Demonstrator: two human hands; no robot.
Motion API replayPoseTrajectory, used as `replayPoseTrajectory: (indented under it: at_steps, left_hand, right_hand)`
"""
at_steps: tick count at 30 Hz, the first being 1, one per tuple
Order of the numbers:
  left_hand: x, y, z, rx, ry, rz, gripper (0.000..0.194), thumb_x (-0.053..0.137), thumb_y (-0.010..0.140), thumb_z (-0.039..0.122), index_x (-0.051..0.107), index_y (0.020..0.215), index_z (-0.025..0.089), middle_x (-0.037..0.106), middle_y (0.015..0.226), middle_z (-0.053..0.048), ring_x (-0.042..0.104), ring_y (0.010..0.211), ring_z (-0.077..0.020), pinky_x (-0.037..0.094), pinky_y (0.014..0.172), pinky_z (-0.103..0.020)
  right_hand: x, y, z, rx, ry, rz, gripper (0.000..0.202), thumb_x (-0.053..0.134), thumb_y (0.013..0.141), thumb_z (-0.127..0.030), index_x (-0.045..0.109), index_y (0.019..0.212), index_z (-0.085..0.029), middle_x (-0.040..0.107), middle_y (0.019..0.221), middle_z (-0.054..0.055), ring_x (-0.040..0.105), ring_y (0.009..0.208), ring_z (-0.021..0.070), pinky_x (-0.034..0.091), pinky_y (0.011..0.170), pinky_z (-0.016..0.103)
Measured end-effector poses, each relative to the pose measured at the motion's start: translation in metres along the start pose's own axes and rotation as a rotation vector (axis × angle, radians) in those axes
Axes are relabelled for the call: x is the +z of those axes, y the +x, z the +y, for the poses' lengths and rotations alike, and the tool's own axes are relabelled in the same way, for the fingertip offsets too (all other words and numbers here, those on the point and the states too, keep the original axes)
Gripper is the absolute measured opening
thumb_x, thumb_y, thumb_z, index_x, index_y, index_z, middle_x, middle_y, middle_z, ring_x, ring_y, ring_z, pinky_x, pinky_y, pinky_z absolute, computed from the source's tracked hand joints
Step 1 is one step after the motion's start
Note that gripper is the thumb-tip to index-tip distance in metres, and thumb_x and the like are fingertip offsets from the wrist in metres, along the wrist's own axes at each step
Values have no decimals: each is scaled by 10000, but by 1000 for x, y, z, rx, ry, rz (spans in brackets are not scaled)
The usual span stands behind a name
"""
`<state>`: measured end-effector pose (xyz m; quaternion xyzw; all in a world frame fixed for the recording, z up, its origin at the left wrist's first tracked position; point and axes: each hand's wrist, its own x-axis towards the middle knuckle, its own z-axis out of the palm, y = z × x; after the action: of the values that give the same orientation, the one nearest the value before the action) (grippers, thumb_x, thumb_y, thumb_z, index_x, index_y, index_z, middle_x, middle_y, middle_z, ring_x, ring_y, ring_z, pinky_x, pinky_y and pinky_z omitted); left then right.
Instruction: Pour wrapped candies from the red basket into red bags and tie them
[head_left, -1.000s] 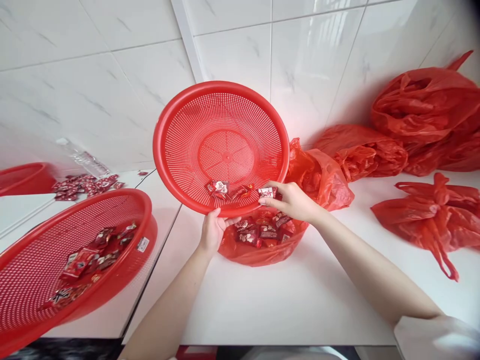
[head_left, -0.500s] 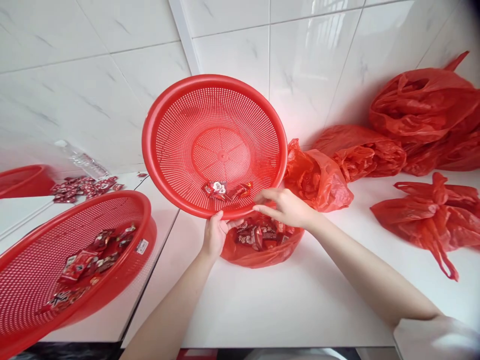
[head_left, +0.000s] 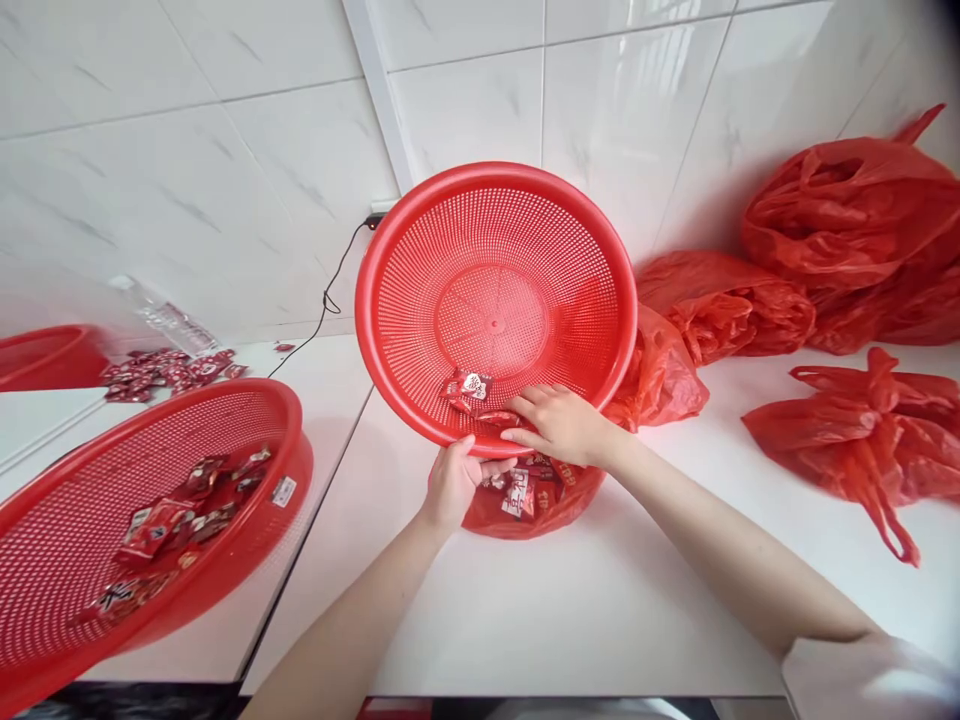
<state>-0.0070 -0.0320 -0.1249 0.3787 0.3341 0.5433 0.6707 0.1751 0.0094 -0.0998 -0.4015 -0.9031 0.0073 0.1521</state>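
Left hand pinches near rim of held basket, tipped above open bag | right hand curls at packets inside, grip unclear from here | basket looks light, stiff, best gripped by rim | packets probably slick, take crimped ends

A loose, pale white sleeve covers the upper part of the right arm and ends near the elbow, its opening wide and slightly angled, with soft folds and a bright, faintly bluish sheen across the cloth. Below that edge the right forearm is bare, slim and smooth, narrowing to the wrist and a bare right hand with slender fingers. The left forearm is likewise bare and slim, tapering into a small, bare left hand.
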Motion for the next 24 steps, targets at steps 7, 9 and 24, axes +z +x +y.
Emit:
replayPoseTrajectory:
  at_steps: [7, 9, 24]
  left_hand:
    - [-8, 5, 4, 1, 28, -35, 344, 487, 854, 283, 573, 1162, 156, 647, 1188, -97, 586, 1112, -269, 544, 857, -444]
    - [-9, 6, 5, 12, 38, -23, 358, 487, 850, 281, 561, 1179, 160, 653, 1175, -99, 598, 1092, -266, 549, 844, -442]
    - [-21, 19, 17, 128, 61, 85, 310, 475, 857, 312, 598, 1094, 154, 657, 1164, -97, 618, 1054, -243, 544, 844, -423]
  right_hand:
    - [-4, 5, 9, 10, 18, 125, 428, 291, 992, -403, 609, 872, -144, 623, 811, 84, 575, 737, 164, 384, 649, 264]
    - [-11, 3, 15, 35, 96, 140, 385, 319, 991, -377, 613, 888, -152, 634, 803, 67, 575, 715, 149, 391, 652, 251]
    - [-50, -11, 9, -79, 432, 27, 328, 446, 943, -402, 659, 857, -168, 638, 747, 37, 544, 637, 119, 405, 601, 241]
